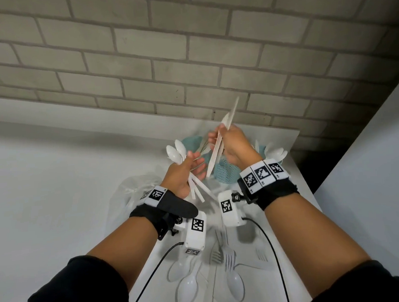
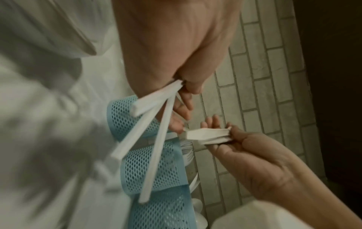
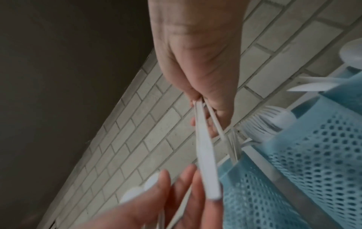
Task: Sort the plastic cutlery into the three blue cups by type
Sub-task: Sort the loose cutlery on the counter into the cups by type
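Observation:
My left hand (image 1: 191, 168) grips a bunch of white plastic spoons (image 1: 176, 151), bowls up and handles (image 2: 156, 124) fanning out below the palm. Just to its right, my right hand (image 1: 226, 142) pinches a bundle of white plastic knives (image 1: 227, 123), tilted up toward the brick wall; the lower ends (image 3: 206, 162) reach near the left fingers. Both hands hover over three blue mesh cups (image 1: 225, 171) (image 2: 152, 167) at the table's far end. Fork tines (image 3: 262, 122) stick out of one cup, spoons (image 1: 275, 153) out of the right one.
Loose white forks (image 1: 223, 254) and spoons (image 1: 188, 289) lie on the white table (image 1: 290, 206) under my forearms. A clear plastic bag (image 1: 131, 192) sits at the left. A grey brick wall (image 1: 187, 46) stands right behind the cups. The table's right edge drops into a dark gap.

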Demonstrator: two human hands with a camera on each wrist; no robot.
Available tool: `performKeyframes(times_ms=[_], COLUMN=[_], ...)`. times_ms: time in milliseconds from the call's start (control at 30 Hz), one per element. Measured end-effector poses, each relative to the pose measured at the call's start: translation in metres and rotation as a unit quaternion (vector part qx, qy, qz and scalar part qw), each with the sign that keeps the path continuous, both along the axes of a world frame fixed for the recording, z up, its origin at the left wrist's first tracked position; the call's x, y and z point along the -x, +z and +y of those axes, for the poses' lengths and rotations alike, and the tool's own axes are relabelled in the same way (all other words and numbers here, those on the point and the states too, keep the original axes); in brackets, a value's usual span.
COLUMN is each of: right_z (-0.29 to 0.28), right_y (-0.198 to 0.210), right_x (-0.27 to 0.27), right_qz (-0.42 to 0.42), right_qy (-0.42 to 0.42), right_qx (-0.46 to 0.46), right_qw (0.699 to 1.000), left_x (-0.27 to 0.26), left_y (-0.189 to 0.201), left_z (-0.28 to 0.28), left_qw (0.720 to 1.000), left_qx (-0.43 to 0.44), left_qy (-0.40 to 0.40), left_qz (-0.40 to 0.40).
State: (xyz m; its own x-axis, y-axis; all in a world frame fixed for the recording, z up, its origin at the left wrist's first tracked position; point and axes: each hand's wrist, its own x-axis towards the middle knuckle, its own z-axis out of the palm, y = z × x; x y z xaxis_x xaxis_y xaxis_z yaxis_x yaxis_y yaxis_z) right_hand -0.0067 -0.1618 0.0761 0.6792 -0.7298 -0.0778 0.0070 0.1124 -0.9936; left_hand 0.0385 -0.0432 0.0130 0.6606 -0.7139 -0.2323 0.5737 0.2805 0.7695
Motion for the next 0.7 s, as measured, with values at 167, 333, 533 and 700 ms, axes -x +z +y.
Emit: performKeyframes(times_ms=[167,333,533,700], right_z=[-0.013,-0.016,-0.015,-0.016], right_y=[0.008,-0.013,-0.038,-0.034], right_x=[-0.027,-0.048,-0.059,-0.053], right_qz=[-0.128,-0.131,-0.01,0.003], right_qy=[-0.067,-0.067,-0.004,-0.007], right_qx=[0.013,0.095,0.116,0.146], right_qw=[0.989,0.985,0.993,0.989], left_x=[-0.009,-0.02,-0.024,-0.02], left_y=[-0.003,0.0,-0.004,-0.002], left_z=[0.0,0.006,0.016,0.017], left_qw=[0.999,0.992,0.988,0.991], left_qx=[-0.039,0.027,0.052,0.058], left_qy=[0.014,-0.063,-0.091,-0.1], left_qz=[0.008,0.108,0.116,0.074])
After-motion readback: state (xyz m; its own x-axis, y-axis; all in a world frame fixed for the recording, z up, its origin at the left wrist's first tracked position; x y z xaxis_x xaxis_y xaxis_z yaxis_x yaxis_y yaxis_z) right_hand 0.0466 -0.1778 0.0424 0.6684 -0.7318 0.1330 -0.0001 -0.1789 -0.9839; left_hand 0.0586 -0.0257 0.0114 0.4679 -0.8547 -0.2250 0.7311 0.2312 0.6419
